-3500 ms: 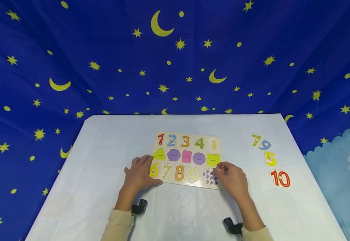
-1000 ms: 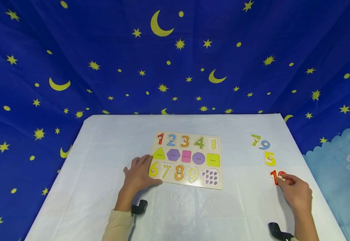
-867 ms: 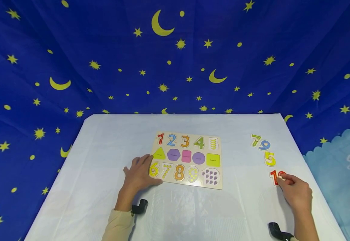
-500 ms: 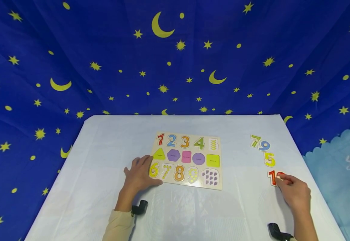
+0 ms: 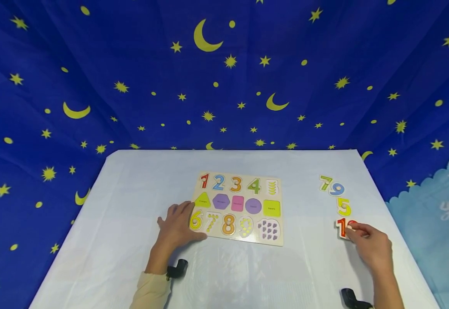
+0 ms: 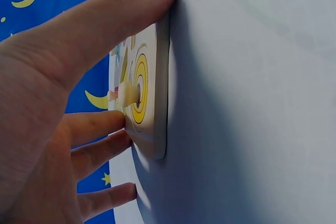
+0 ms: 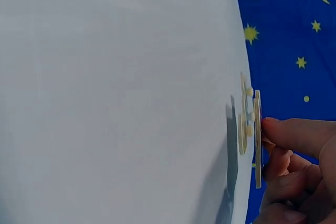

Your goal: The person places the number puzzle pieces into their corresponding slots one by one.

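The wooden number puzzle board [image 5: 240, 208] lies on the table with pieces 1, 2, 3, 4, 6 and 8 in it. My left hand [image 5: 175, 226] rests at its near left corner, thumb along the near edge and fingers at the left side. In the left wrist view the thumb [image 6: 121, 17] touches the board beside the knobbed yellow 6 [image 6: 140, 85]. By its knob, my right hand [image 5: 371, 246] pinches the red number 10 puzzle piece [image 5: 341, 228], fingers covering part of the zero. The right wrist view shows this piece [image 7: 258, 145] edge-on, raised above the table.
Beyond the right hand, a green 7 [image 5: 326, 183], a blue 9 [image 5: 337, 189] and a yellow 5 [image 5: 344, 207] lie on the white table [image 5: 131, 180]. Pictured recesses show in the board for 5, 7, 9 and 10. A blue star-patterned cloth [image 5: 151, 64] hangs behind.
My right hand went from the board's right side to the red 10, took its knob, and has now lifted it, shifting slightly left. My left hand has stayed at the board's corner.
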Demonstrator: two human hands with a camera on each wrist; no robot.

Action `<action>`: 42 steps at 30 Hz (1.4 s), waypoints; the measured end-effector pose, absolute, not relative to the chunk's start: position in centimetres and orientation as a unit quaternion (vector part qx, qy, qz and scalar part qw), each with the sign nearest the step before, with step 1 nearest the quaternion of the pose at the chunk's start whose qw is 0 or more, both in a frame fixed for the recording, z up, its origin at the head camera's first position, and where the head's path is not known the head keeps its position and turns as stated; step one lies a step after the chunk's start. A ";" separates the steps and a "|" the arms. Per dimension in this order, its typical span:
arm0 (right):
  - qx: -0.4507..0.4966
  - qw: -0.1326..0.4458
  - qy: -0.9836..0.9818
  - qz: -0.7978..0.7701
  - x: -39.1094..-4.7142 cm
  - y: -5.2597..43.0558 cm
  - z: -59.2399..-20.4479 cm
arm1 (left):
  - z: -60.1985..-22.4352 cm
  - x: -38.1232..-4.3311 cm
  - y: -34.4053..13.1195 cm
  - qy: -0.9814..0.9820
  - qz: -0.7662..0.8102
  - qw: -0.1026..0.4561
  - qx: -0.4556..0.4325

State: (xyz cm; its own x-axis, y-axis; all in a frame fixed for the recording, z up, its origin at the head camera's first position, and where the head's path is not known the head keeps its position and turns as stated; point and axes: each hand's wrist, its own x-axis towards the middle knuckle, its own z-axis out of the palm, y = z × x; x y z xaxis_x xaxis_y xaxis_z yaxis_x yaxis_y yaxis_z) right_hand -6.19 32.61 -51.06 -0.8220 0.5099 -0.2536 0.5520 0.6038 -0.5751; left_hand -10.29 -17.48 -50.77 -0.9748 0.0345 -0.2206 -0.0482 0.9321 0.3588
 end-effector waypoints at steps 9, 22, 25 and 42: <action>0.235 0.019 0.913 -0.332 -6.3 30.5 -51.0 | -50.8 -10.5 -17.5 0.975 0.191 0.112 -0.001; 0.152 0.000 0.934 -0.324 -6.5 26.6 -50.1 | -50.8 -10.4 -17.5 0.976 0.194 0.100 0.000; 0.133 -0.007 0.936 -0.325 -6.4 25.7 -50.1 | -51.0 -10.3 -17.5 0.976 0.192 0.103 -0.001; 0.105 0.020 0.928 -0.356 -6.5 22.0 -50.8 | -51.0 -10.3 -17.6 0.975 0.193 0.107 0.008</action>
